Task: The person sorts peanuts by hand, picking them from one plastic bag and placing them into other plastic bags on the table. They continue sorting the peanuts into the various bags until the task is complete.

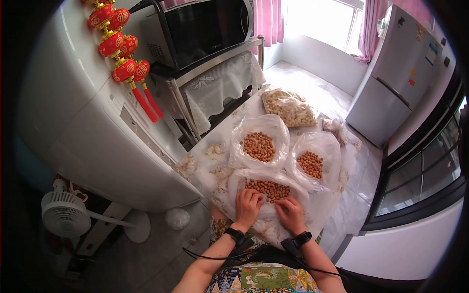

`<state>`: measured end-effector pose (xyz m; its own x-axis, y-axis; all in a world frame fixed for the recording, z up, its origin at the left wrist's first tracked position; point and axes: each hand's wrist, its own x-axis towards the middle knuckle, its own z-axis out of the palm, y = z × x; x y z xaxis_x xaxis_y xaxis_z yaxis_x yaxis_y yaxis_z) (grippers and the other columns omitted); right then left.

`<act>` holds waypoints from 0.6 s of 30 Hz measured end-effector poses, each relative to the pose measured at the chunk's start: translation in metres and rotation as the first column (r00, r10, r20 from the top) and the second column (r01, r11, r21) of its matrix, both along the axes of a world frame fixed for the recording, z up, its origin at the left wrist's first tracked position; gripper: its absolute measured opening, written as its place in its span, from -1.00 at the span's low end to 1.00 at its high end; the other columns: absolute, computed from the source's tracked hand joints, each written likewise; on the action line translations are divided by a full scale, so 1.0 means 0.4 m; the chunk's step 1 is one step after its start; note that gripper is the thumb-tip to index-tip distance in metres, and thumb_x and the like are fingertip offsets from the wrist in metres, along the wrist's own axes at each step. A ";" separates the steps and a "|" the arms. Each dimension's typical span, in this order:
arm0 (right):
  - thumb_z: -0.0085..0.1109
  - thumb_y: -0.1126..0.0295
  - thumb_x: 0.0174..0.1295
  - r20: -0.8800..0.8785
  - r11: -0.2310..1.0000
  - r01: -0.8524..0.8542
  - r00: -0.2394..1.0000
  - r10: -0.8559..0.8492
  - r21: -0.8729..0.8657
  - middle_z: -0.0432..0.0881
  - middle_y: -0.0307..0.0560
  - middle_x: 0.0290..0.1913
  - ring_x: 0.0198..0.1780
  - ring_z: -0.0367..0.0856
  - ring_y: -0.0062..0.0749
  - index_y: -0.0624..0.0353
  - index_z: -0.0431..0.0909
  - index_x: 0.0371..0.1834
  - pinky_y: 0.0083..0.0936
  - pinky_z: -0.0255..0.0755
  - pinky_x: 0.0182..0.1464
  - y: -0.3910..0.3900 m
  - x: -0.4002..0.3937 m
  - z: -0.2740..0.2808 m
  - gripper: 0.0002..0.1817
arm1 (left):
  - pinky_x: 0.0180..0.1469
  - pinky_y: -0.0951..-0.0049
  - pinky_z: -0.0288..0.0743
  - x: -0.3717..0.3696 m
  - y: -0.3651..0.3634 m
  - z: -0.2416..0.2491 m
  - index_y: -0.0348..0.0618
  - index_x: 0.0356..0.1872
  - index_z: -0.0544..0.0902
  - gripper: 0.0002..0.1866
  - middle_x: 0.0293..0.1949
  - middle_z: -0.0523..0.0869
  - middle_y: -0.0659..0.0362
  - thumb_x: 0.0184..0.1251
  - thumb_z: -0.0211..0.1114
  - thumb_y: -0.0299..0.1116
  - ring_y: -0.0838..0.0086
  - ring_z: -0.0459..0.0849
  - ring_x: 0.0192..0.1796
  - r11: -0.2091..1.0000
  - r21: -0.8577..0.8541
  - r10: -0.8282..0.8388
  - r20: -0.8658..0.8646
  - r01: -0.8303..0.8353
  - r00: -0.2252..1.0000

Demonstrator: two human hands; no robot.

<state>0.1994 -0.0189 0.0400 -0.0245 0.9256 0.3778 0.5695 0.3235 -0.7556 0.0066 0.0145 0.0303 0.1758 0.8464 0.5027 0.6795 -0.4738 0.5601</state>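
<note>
Fingers (246,195) of the left hand (248,207) curl down onto the near rim of the nearest peanut bag (266,188), and the right hand (292,214) presses its fingers together on the same plastic edge; whether either truly pinches the film is hard to tell. That bag lies low in the frame's centre on a floral-covered bench (207,163), mouth open upward, long axis running left to right. Two more peanut bags (260,141) sit behind it. A white fridge (88,122) fills the left, a microwave (205,27) the top, a tiled floor beyond.
</note>
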 end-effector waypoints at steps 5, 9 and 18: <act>0.45 0.54 0.22 0.000 1.000 -0.003 1.000 0.003 -0.007 0.71 -0.07 -0.25 -0.30 0.74 -0.30 0.23 0.75 -0.16 -0.46 0.62 -0.25 -0.004 0.002 0.001 -0.86 | 0.18 0.08 0.39 0.001 0.001 -0.003 -0.08 -0.27 0.70 -0.77 -0.06 0.66 0.19 0.07 0.57 -0.39 0.17 0.57 0.13 1.000 0.011 0.013 -0.024 -0.012 1.000; 0.50 0.52 0.18 -0.027 0.999 -0.033 0.999 0.033 0.001 0.72 -0.07 -0.24 -0.30 0.73 -0.32 0.20 0.78 -0.12 -0.45 0.62 -0.25 -0.008 0.007 0.011 -0.80 | 0.18 0.09 0.37 0.029 -0.012 0.017 -0.08 -0.26 0.69 -0.78 -0.06 0.66 0.18 0.12 0.55 -0.36 0.16 0.57 0.13 1.000 -0.017 0.007 0.065 -0.006 0.998; 0.57 0.49 0.10 -0.043 0.992 -0.050 0.998 0.056 0.112 0.73 -0.08 -0.25 -0.26 0.72 -0.20 0.11 0.81 -0.12 -0.33 0.61 -0.22 -0.010 0.008 -0.004 -0.75 | 0.22 0.08 0.36 0.081 -0.041 -0.015 -0.08 -0.27 0.71 -0.81 -0.05 0.68 0.18 0.28 0.48 -0.23 0.15 0.59 0.15 0.998 -0.048 -0.039 0.212 0.051 0.976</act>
<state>0.2027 -0.0229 0.0385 -0.0528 0.8756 0.4801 0.5152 0.4357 -0.7381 0.0389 -0.0020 0.0242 0.1091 0.8663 0.4875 0.5221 -0.4673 0.7135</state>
